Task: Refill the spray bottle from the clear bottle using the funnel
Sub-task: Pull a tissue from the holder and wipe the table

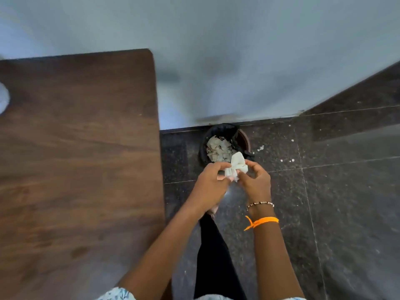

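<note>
A crumpled white tissue [236, 167] is pinched between the left hand [211, 180] and right hand [256, 180], just above a dark bin [245, 138] of paper scraps.

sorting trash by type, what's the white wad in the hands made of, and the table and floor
White wad: looks like soft tissue paper, crumpled, matte, pinched by both hands. Table: brown wood or wood-look laminate, visible grain, low sheen. Floor: dark speckled stone tiles, probably polished granite, with thin joint lines.

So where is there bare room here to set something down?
Most of the wooden table is bare, apart from a pale object at its left edge. The bin holds crumpled paper, and both hands crowd over it, gripping a tissue.
</note>
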`<action>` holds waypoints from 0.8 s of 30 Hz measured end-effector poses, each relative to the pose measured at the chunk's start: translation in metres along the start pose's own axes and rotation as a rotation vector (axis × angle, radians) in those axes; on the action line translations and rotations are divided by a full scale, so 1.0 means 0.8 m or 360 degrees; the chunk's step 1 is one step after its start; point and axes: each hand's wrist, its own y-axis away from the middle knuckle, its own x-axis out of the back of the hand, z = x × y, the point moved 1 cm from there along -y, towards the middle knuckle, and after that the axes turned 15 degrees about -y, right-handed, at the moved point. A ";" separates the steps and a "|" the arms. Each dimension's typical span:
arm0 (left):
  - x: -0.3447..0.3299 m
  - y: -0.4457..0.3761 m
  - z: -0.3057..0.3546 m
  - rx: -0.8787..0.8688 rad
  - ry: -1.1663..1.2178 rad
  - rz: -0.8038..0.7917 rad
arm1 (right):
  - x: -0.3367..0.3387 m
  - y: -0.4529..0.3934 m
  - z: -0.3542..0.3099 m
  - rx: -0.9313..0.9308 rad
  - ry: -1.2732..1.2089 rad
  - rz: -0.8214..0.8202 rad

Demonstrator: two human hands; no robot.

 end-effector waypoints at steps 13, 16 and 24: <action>-0.078 -0.231 -0.107 0.0596 -0.0042 -0.0055 | 0.009 -0.249 0.156 -0.0144 0.0441 0.0063; -0.086 -0.257 -0.128 0.0654 -0.0041 -0.0011 | 0.004 -0.286 0.187 -0.0252 0.0406 0.0088; -0.106 -0.292 -0.149 0.0649 0.0069 0.0026 | -0.010 -0.350 0.246 -0.0516 0.0320 -0.0001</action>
